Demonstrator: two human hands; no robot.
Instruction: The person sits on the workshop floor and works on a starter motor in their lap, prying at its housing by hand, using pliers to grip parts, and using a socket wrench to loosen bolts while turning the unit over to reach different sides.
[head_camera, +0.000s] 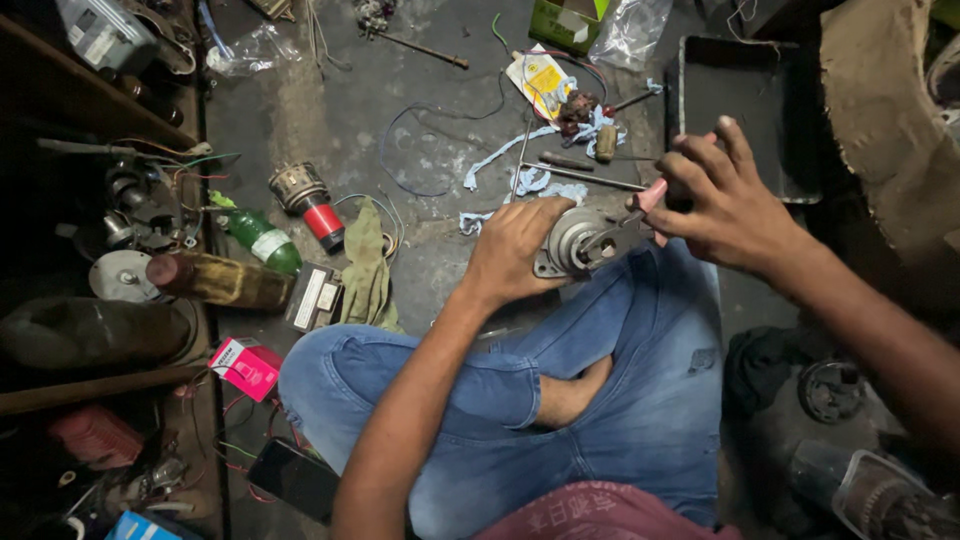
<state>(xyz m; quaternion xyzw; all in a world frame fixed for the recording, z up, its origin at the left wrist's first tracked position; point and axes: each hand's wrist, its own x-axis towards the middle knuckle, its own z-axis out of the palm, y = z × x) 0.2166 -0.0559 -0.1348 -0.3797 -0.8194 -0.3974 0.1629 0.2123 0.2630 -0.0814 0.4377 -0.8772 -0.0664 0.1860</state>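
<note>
Two hands work on one small motor housing (580, 240), which rests on the person's knee at the edge of the blue jeans (600, 400). Left hand (512, 250) is clamped over the near side of the housing, fingers curled on its rim, holding it steady. Right hand (715, 205) is closed around a pink-handled screwdriver (650, 195) whose shaft angles down to the housing face; the hands stand apart, joined only through tool and part.

Progress, as judged from this view: the housing is out of any larger unit and lies bare, so removal appears done; tool work on its face is under way, and the housing remains assembled. The tip contact point is probably a fastener, but it is too small to confirm.

Surrounding floor items: metal rods (585, 172) and white cloth strips (520, 185) just beyond the hands, a black tray (745, 110) to the far right, a red-capped cylindrical part (310, 205), a green bottle (262, 240) and a pink box (245, 368) to the left.

Hidden or cut off: the housing's far side under the left palm, the screwdriver handle inside the right fist, and the dark clutter along the left edge.
</note>
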